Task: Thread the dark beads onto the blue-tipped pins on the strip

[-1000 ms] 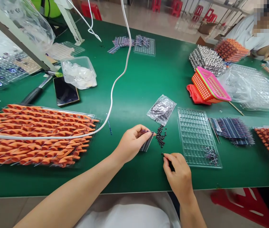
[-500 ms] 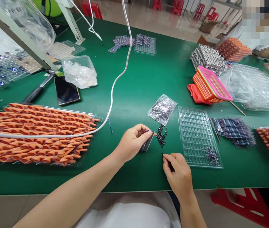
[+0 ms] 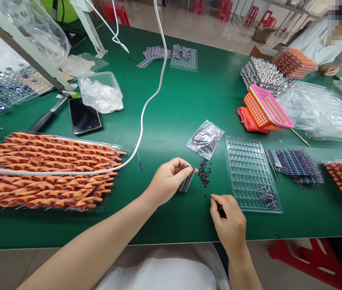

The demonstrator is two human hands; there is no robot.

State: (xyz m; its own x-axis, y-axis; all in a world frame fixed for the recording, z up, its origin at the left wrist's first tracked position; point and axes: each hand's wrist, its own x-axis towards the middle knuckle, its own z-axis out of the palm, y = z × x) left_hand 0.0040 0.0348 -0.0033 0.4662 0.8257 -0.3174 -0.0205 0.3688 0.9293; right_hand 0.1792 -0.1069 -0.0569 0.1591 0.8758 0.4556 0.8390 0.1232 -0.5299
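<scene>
My left hand (image 3: 167,179) is closed around a small bundle of dark purple striped pieces (image 3: 186,183) and holds a thin pin between thumb and forefinger. Just right of it lies a little heap of black beads (image 3: 203,174) on the green table (image 3: 171,104). My right hand (image 3: 228,223) rests near the table's front edge with its fingers pinched together; what they hold is too small to make out. A single bead (image 3: 205,195) lies just left of its fingertips. A clear bag of dark beads (image 3: 205,139) lies behind the heap.
A clear compartment tray (image 3: 249,171) with a few purple pieces sits right of my right hand. Orange pieces on a tray (image 3: 46,171) fill the left. A white cable (image 3: 142,121), phone (image 3: 84,116), pink-orange basket (image 3: 266,108) and another person (image 3: 325,44) at the far right are in view.
My right hand has drawn slightly right and back from the single black bead, which now lies free on the table. My left hand has stayed put.
</scene>
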